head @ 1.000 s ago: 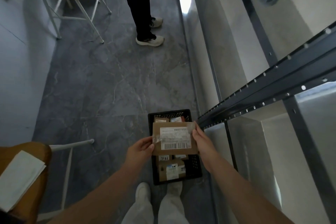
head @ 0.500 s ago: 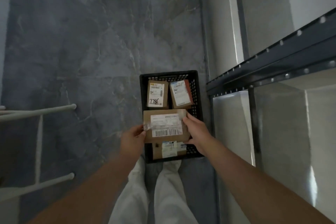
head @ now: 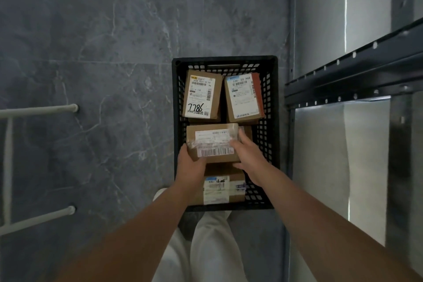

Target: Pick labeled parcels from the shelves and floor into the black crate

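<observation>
The person leans over the black crate (head: pixel 176 107), holding a labelled parcel (head: pixel 212 142) label-up over its middle. The left hand (head: pixel 191 167) is curled round the parcel's near-left corner, and the right hand (head: pixel 248 151) clasps its right edge with fingers bent over the top. Two boxed parcels (head: pixel 201 96) lie at the crate's far end and another box (head: pixel 219 190) at its near end.

I get a dim, bluish picture. The brightest light lies on the white shelf panel (head: pixel 320 155), with thin glare streaks. The floor (head: pixel 91 41) is murky. Parcel labels (head: pixel 199 96) read sharp; the forearms (head: pixel 114 247) blur, and the shelf beam (head: pixel 354 71) tilts with lens distortion.
</observation>
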The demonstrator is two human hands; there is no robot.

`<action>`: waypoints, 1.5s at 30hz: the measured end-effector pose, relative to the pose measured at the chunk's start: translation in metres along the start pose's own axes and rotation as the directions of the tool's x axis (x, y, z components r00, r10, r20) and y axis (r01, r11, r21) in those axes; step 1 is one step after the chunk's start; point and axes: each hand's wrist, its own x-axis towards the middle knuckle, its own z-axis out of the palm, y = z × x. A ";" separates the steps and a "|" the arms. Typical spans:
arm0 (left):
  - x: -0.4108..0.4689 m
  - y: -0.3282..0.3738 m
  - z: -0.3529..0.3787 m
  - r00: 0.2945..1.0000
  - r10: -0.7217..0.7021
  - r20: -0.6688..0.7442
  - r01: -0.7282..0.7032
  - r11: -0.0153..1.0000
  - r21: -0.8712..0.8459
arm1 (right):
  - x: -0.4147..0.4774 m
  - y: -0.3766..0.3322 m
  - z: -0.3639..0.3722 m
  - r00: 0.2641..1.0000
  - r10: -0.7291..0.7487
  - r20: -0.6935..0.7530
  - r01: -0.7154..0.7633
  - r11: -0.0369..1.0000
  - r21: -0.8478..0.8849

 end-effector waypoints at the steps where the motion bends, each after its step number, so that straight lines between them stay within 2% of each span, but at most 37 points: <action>1: 0.006 -0.003 0.003 1.000 -0.020 -0.001 0.020 1.000 -0.020 | 0.007 -0.001 0.000 1.000 -0.016 -0.007 0.016 1.000 -0.004; 4: 0.022 -0.002 0.010 0.998 -0.058 -0.027 0.057 0.997 -0.044 | 0.025 -0.005 -0.001 0.998 -0.066 -0.004 0.066 0.998 -0.020; 8: 0.042 0.002 0.016 0.999 -0.002 -0.032 0.001 0.999 -0.040 | 0.039 -0.005 0.005 0.992 -0.122 -0.010 0.119 0.984 -0.135; 11: 0.050 0.002 0.019 0.999 0.026 -0.043 -0.027 0.999 -0.034 | 0.040 -0.001 0.008 0.997 -0.072 -0.011 0.069 0.980 -0.184; 14: 0.055 0.005 0.022 0.995 0.068 -0.073 -0.070 0.997 -0.028 | 0.029 0.003 0.005 0.996 -0.094 -0.001 0.087 0.921 -0.379; 16: 0.054 0.011 0.023 0.993 0.062 -0.100 -0.061 0.998 0.009 | 0.021 0.002 -0.001 0.987 -0.158 0.000 0.141 0.885 -0.445; 21: 0.027 0.038 0.021 0.971 0.074 -0.227 -0.093 0.993 -0.074 | -0.010 -0.023 -0.022 0.962 -0.226 -0.154 0.129 0.871 -0.473; 24: -0.009 0.064 0.017 0.976 0.136 -0.172 -0.150 0.986 -0.071 | -0.037 -0.046 -0.024 0.946 -0.226 -0.234 0.070 0.844 -0.532; 28: -0.063 0.116 0.003 0.941 0.334 -0.057 -0.333 0.942 0.034 | -0.095 -0.084 -0.017 0.882 -0.375 -0.286 0.178 0.827 -0.534; 33: -0.139 0.209 -0.041 0.830 0.557 0.039 -0.557 0.824 0.100 | -0.201 -0.163 -0.021 0.762 -0.539 -0.358 0.285 0.776 -0.563; 38: -0.236 0.327 -0.104 0.629 0.774 0.072 -0.763 0.597 0.248 | -0.335 -0.265 -0.048 0.655 -0.614 -0.440 0.408 0.778 -0.477; 42: -0.340 0.400 -0.144 0.393 0.908 0.143 -0.885 0.332 0.328 | -0.461 -0.315 -0.056 0.472 -0.714 -0.516 0.430 0.698 -0.573; 45: -0.423 0.450 -0.168 0.161 0.963 0.216 -0.894 0.049 0.445 | -0.560 -0.346 -0.064 0.360 -0.818 -0.448 0.340 0.562 -0.754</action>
